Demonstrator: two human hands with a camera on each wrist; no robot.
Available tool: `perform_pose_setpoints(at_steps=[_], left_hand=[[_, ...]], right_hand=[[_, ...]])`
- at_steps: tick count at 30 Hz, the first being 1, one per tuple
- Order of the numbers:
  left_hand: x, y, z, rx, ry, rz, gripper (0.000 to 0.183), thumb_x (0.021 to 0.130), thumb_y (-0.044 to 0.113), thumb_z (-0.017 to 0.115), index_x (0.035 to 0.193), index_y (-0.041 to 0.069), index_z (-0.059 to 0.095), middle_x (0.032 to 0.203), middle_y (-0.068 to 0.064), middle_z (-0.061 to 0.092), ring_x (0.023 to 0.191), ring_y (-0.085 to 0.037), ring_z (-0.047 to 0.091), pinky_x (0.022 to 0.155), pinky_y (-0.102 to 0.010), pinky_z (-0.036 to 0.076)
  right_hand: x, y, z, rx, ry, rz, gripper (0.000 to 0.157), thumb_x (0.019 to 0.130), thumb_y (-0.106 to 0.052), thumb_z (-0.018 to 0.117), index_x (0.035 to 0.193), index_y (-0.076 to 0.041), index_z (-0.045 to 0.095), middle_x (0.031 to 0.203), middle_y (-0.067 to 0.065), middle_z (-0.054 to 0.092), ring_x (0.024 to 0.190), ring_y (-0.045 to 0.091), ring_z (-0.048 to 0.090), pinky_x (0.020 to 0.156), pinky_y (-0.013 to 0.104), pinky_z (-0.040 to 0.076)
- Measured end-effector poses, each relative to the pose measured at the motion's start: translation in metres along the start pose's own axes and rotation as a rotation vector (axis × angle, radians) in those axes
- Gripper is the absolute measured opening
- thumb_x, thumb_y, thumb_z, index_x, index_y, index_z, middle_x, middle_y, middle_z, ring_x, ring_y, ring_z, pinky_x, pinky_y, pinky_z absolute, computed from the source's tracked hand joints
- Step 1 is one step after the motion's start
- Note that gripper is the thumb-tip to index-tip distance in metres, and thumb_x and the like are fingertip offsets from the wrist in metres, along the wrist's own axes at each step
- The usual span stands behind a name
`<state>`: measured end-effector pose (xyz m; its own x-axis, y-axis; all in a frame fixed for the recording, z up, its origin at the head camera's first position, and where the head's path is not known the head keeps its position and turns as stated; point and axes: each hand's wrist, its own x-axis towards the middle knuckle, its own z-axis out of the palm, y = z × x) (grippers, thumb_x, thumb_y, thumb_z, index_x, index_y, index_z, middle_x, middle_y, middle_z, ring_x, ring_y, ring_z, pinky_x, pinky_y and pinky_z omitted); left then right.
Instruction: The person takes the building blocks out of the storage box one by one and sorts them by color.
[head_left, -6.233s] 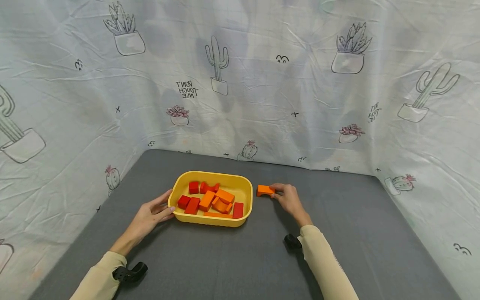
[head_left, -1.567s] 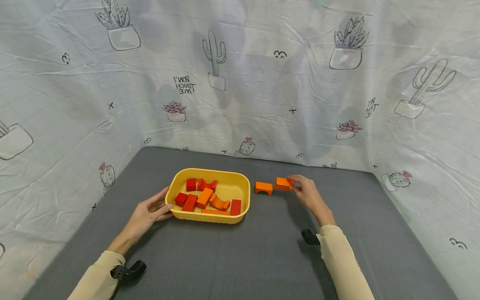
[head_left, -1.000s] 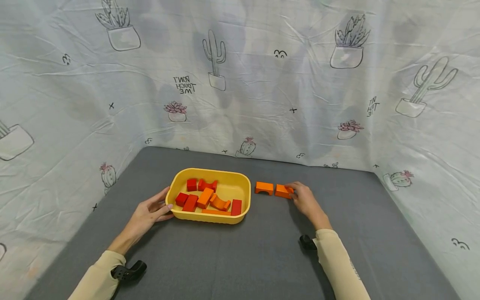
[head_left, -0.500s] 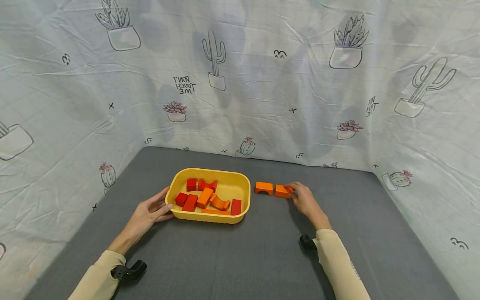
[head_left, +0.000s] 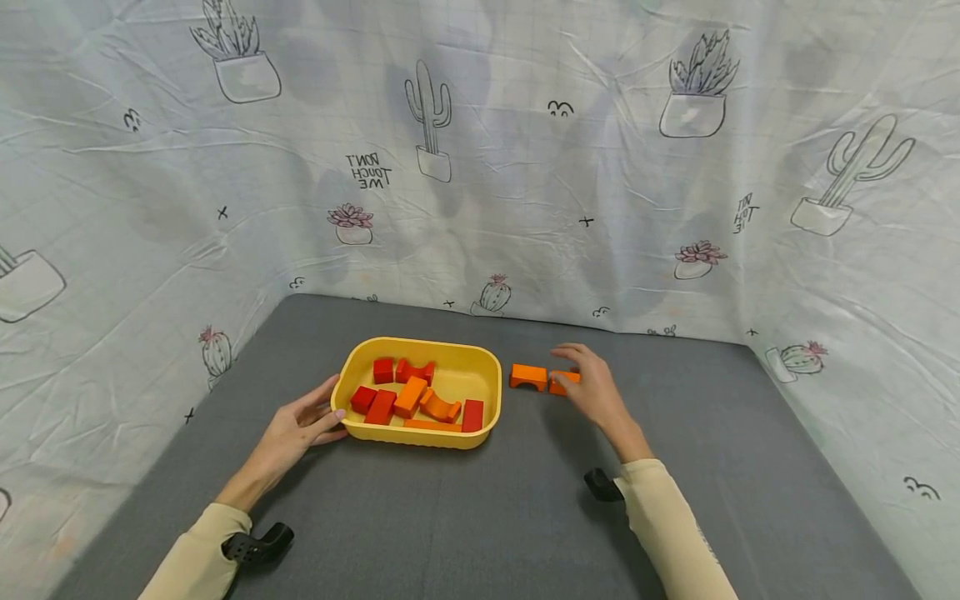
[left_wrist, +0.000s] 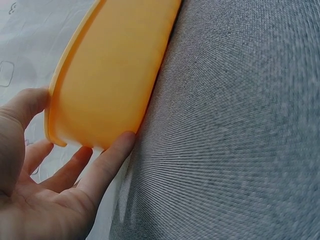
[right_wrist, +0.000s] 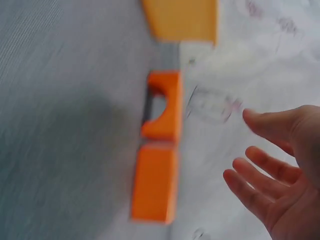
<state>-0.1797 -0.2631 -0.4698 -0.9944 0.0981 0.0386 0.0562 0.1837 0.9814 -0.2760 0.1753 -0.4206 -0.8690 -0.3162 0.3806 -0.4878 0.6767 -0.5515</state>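
My left hand [head_left: 292, 433] holds the left end of a yellow bin [head_left: 420, 437]. In the left wrist view its thumb [left_wrist: 36, 100] lies at the rim, and the other fingers reach the outer wall and base edge. Inside the bin lie several red and orange toy blocks, among them an orange curved block [head_left: 439, 407]. Right of it, on the table, an orange arch block [head_left: 528, 376] stands beside an orange rectangular block [right_wrist: 154, 184], nearly end to end. My right hand [head_left: 592, 387] hovers by the rectangular block with spread fingers, holding nothing; it partly hides that block in the head view.
A grey cloth [head_left: 450, 517] covers the tabletop. White curtains [head_left: 495, 167] printed with cacti surround the back and sides. Each wrist carries a black strap device, such as the left wrist's device [head_left: 258, 546].
My right hand took an orange rectangular block from the bin, set it right of the arch block, and has let go and lifted, fingers spread. The left hand has stayed at the bin.
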Motion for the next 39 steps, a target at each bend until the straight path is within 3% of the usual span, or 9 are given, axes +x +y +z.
perform_pose_setpoints(at_steps=[6,11,15,20,24,28,39], left_hand=[[0.0,0.0,0.0,0.001,-0.005,0.005,0.071,0.096,0.02,0.065,0.156,0.014,0.027,0.153,-0.026,0.032,0.126,-0.03,0.052,0.088,-0.038,0.057],[0.0,0.0,0.0,0.0,-0.007,0.008,0.07,0.096,0.019,0.064,0.156,0.014,0.027,0.152,-0.026,0.032,0.123,-0.025,0.055,0.088,-0.038,0.057],[0.001,0.001,0.0,0.005,-0.009,0.005,0.071,0.096,0.019,0.065,0.156,0.013,0.027,0.152,-0.026,0.033,0.124,-0.032,0.053,0.088,-0.038,0.057],[0.0,0.002,0.0,0.004,-0.011,0.007,0.07,0.096,0.018,0.064,0.156,0.013,0.027,0.152,-0.027,0.033,0.127,-0.038,0.05,0.088,-0.038,0.057],[0.0,0.002,0.0,0.008,-0.013,0.01,0.07,0.097,0.019,0.064,0.156,0.013,0.027,0.152,-0.027,0.033,0.127,-0.036,0.05,0.088,-0.038,0.057],[0.0,0.001,0.001,-0.002,-0.012,0.014,0.07,0.097,0.018,0.064,0.156,0.012,0.027,0.152,-0.027,0.032,0.128,-0.042,0.046,0.088,-0.038,0.057],[0.0,0.001,0.001,0.006,0.001,0.004,0.07,0.096,0.019,0.064,0.156,0.013,0.027,0.152,-0.027,0.033,0.129,-0.045,0.044,0.087,-0.038,0.057]], right_hand=[[0.006,-0.037,0.009,0.054,-0.043,-0.094,0.036,0.086,-0.007,0.076,0.12,-0.002,0.067,0.127,0.015,0.06,0.11,0.034,0.061,0.089,0.048,0.056],[0.009,-0.06,0.025,0.111,-0.127,-0.165,0.039,0.086,-0.012,0.077,0.122,-0.002,0.066,0.126,0.014,0.06,0.109,0.033,0.062,0.089,0.046,0.057],[0.011,-0.073,0.041,0.142,-0.209,-0.192,0.041,0.086,-0.011,0.076,0.124,-0.001,0.064,0.126,0.015,0.06,0.109,0.034,0.061,0.088,0.04,0.058],[0.016,-0.08,0.059,0.175,-0.319,-0.179,0.041,0.087,-0.009,0.075,0.125,0.001,0.062,0.124,0.015,0.061,0.109,0.034,0.061,0.089,0.041,0.058],[0.022,-0.083,0.069,0.144,-0.406,-0.147,0.042,0.087,-0.011,0.075,0.125,0.001,0.063,0.123,0.015,0.063,0.108,0.031,0.061,0.09,0.042,0.057],[0.026,-0.085,0.076,0.092,-0.475,-0.131,0.043,0.086,-0.015,0.077,0.125,-0.001,0.065,0.12,0.012,0.066,0.107,0.027,0.061,0.09,0.039,0.056],[0.03,-0.089,0.091,-0.023,-0.469,-0.134,0.037,0.082,-0.021,0.08,0.113,-0.003,0.073,0.103,0.007,0.073,0.088,0.016,0.067,0.076,0.023,0.058]])
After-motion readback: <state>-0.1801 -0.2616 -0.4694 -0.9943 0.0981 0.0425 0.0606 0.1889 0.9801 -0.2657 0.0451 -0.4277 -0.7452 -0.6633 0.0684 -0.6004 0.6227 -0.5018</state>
